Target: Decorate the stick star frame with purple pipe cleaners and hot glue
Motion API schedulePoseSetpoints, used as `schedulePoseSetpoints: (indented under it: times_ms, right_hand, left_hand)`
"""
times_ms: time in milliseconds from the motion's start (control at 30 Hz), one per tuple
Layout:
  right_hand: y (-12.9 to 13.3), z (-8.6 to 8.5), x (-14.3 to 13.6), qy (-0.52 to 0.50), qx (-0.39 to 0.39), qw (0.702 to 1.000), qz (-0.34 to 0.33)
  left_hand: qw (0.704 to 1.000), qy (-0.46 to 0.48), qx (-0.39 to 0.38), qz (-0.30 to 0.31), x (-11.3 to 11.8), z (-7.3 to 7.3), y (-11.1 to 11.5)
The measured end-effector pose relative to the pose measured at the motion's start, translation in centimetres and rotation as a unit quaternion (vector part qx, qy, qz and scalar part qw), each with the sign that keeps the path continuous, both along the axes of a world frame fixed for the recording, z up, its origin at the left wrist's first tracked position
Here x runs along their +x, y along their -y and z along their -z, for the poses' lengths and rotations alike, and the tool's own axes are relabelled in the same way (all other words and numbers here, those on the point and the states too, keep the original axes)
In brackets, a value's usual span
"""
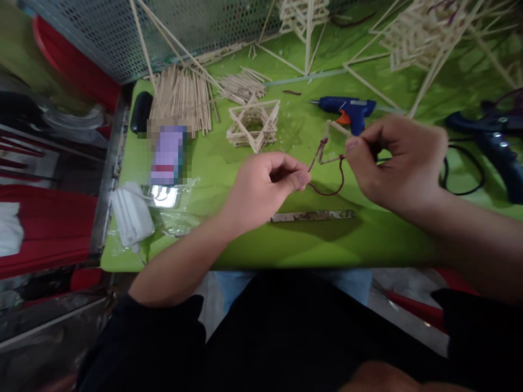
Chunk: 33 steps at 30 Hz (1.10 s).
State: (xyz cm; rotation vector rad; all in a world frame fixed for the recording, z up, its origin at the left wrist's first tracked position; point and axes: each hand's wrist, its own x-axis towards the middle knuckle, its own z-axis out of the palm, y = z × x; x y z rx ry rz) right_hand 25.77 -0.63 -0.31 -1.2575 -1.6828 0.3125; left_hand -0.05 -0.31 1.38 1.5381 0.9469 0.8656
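Note:
My left hand (267, 188) has its thumb and fingers pinched on a thin dark red cord (332, 194). From these fingertips the cord runs to a small frame of wooden sticks (338, 127), tied at its left side and sagging in a loop toward its lower edge. My right hand (402, 160) is closed at the frame's right end, thumb against finger; its grip hides that part. Just beyond the frame lies a blue glue gun (347, 106) with an orange trigger. A worn flat metal strip (312, 215) rests on the green table (261, 250) below the hands.
A star-shaped stick piece (254, 125) stands left of the frame, near piles of loose sticks (183, 95). Larger stick structures (304, 19) stand at the back. At left are a blurred-out phone (167, 155) and white adapter (133, 212); at right, a dark blue tool (496, 144).

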Motion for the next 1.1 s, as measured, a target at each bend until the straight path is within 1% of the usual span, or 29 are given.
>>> schedulePoseSetpoints:
  times_ms: [100, 167, 233, 333, 500, 600, 700, 800, 933, 1100]
  right_hand:
    - [-0.4, -0.1, 0.0, -0.029, -0.012, 1.000, 0.006]
    - [-0.6, 0.0, 0.1, -0.040, -0.021, 0.999, 0.003]
    - [-0.8, 0.3, 0.2, -0.044, -0.025, 0.999, -0.003]
    - [-0.9, 0.5, 0.3, -0.044, -0.035, 0.998, -0.018]
    - [-0.7, 0.6, 0.1, -0.056, -0.046, 0.997, -0.032]
    - [-0.4, 0.5, -0.3, -0.062, -0.044, 0.996, -0.039]
    - [-0.1, 0.5, -0.6, -0.064, -0.047, 0.995, -0.059]
    - [0.2, 0.4, -0.8, -0.056, -0.059, 0.994, -0.067]
    - [0.5, 0.2, -0.9, -0.055, -0.076, 0.993, -0.069]
    - [0.5, 0.0, -0.8, -0.084, -0.119, 0.986, -0.084]
  left_hand:
    - [0.998, 0.017, -0.044, 0.045, -0.5, 0.2, -0.6]
    - [0.994, 0.048, -0.073, 0.072, -0.7, 0.2, -1.0]
    - [0.989, 0.089, -0.087, 0.083, -0.8, 0.1, -1.3]
    - [0.986, 0.127, -0.077, 0.077, -0.8, -0.3, -1.3]
    - [0.994, 0.100, -0.042, 0.031, -0.5, -0.7, -0.7]
    - [0.994, 0.108, -0.026, 0.019, -0.4, -0.7, -0.4]
    - [0.992, 0.120, 0.018, 0.014, -0.2, -0.3, -0.3]
    - [0.989, 0.101, 0.104, -0.025, 0.1, 0.5, -0.2]
    - [0.970, 0.086, 0.215, -0.070, 0.6, 1.3, 0.3]
    - [0.958, 0.070, 0.266, -0.085, 1.0, 1.4, 0.9]
